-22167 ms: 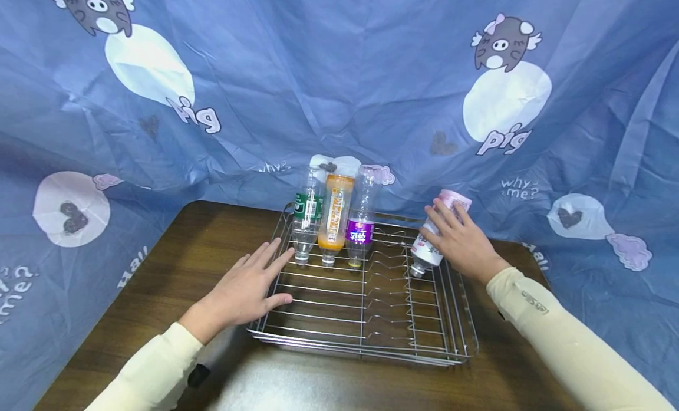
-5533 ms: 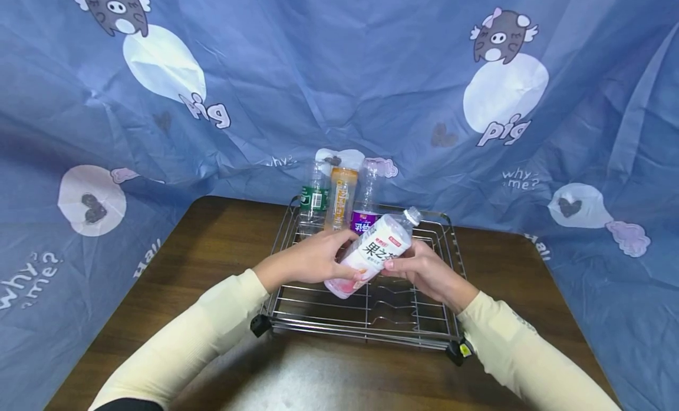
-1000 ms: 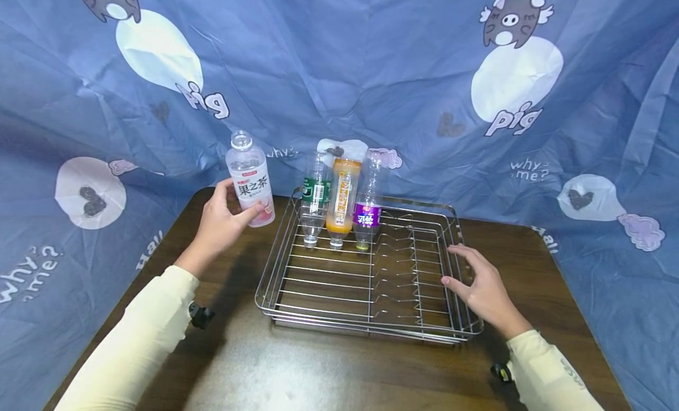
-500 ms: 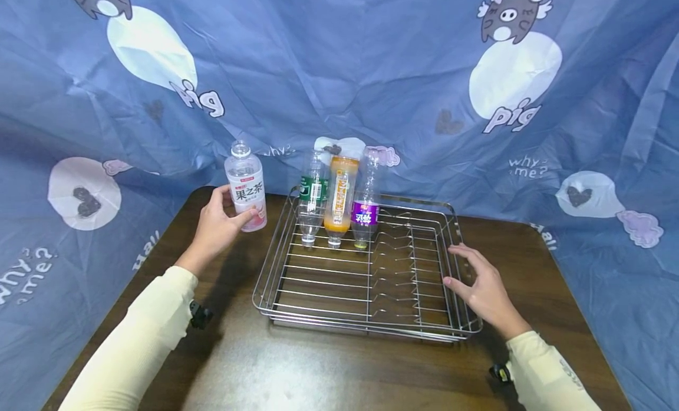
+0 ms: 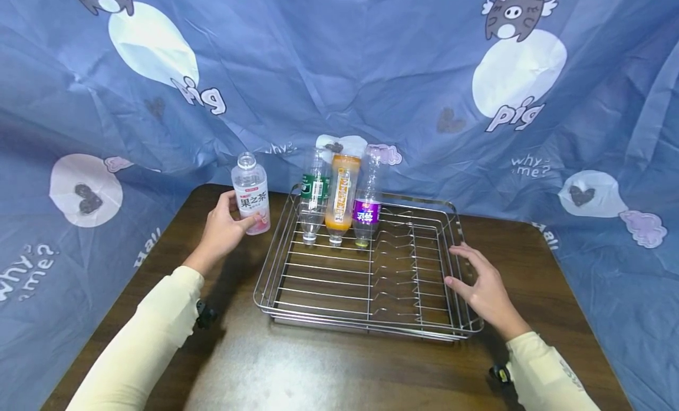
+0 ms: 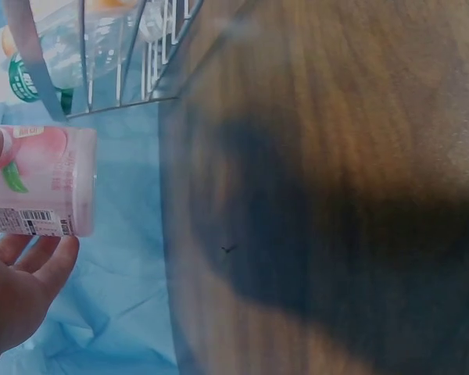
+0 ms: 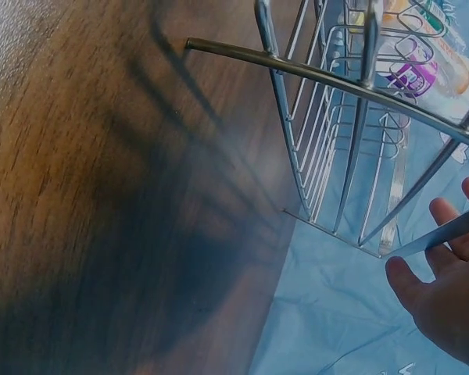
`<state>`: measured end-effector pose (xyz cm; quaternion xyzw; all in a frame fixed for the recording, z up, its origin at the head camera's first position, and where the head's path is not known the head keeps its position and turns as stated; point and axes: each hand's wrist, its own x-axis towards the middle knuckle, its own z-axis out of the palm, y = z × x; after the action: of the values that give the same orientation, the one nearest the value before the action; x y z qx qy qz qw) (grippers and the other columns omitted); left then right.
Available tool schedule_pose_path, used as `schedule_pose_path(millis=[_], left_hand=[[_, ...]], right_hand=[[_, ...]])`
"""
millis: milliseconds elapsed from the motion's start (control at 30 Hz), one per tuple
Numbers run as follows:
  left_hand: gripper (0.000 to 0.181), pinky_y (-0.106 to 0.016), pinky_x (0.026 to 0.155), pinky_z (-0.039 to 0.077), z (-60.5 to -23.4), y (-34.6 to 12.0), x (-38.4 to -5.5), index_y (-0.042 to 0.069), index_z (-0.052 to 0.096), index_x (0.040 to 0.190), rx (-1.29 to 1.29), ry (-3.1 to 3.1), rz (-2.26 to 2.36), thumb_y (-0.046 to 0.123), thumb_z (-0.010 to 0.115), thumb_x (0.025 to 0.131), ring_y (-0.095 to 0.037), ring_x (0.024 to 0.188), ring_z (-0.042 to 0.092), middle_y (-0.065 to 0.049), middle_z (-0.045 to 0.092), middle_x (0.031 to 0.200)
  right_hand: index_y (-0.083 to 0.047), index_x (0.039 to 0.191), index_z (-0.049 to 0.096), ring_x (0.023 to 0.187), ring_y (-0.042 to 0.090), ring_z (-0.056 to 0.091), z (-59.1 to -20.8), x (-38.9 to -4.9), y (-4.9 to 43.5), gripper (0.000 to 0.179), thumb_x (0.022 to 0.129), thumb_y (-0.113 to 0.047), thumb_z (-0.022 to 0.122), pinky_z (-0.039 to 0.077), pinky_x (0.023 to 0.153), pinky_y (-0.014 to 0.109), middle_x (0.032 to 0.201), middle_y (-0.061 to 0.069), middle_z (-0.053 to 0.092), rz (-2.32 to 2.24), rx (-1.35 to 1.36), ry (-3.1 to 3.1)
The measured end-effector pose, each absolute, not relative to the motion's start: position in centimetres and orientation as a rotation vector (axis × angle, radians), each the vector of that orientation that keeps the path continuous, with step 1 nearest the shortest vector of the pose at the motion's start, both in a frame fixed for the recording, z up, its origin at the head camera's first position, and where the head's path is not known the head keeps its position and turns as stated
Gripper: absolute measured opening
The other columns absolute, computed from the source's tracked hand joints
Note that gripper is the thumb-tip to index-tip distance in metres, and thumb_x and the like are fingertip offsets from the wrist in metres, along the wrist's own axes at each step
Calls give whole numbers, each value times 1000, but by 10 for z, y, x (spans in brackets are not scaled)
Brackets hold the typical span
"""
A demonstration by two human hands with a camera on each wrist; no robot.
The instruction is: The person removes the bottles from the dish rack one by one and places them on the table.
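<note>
My left hand point(image 5: 224, 228) grips a clear bottle with a white and pink label point(image 5: 253, 201) near its base, thumb in front. Uncapped and upright, the bottle is just left of the wire rack point(image 5: 366, 326); the left wrist view shows its pink lower end point(image 6: 43, 176) close over the table. At the rack's right rim, my right hand point(image 5: 485, 290) has its fingers spread and loosely bent, with thumb and fingertips right by the rim wire point(image 7: 438, 234). It holds no bottle.
Three bottles stand neck-down along the rack's back left: one with a green label point(image 5: 315, 188), an orange-tinted one point(image 5: 342, 193), and one with a purple label point(image 5: 366, 211). Under the rack is a dark wooden table point(image 5: 254, 370). A blue printed curtain point(image 5: 339, 75) hangs behind.
The pink-labelled bottle, once neck-down at the rack's right, then held in both hands, went to the left hand alone. Over the last second it has come down left of the rack; the right hand stays put.
</note>
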<state>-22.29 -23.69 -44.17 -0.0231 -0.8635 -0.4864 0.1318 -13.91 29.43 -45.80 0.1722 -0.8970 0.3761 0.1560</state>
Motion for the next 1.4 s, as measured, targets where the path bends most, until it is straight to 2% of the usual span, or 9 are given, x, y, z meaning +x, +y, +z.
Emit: schedule_pose_path(millis=[167,267,733,1400], left_hand=[[68,-50,92,53,-450,-238,-225,-4,40,142,-46,-2523,-1419,12,77,88,-40,109,65,-29,60,129],[67,-49,93,51,-455,-239,-226,-3,40,142,-26,-2538,-1409,12,77,88,-39,110,63,-28,60,129],[66,-51,99,48,-469,-241,-228,-7,39,141,16,-2544,-1439,9,76,88,-41,116,59,-31,58,130],[63,-53,97,49,-490,-245,-232,-7,41,137,14,-2578,-1375,10,77,88,-43,112,61,-31,60,126]], right_hand=[[2,132,59,138,45,41,-458,-139,294,58,79,1,82,26,109,16,144,23,52,1078,497,-2565],[2,132,60,138,45,40,-458,-139,294,57,79,1,82,25,105,10,144,23,51,1078,501,-2566],[2,130,60,140,43,39,-461,-139,296,56,79,1,82,25,107,12,143,22,53,1078,490,-2575],[5,128,62,141,43,38,-460,-139,295,54,77,3,82,23,113,15,137,20,58,1120,523,-2543]])
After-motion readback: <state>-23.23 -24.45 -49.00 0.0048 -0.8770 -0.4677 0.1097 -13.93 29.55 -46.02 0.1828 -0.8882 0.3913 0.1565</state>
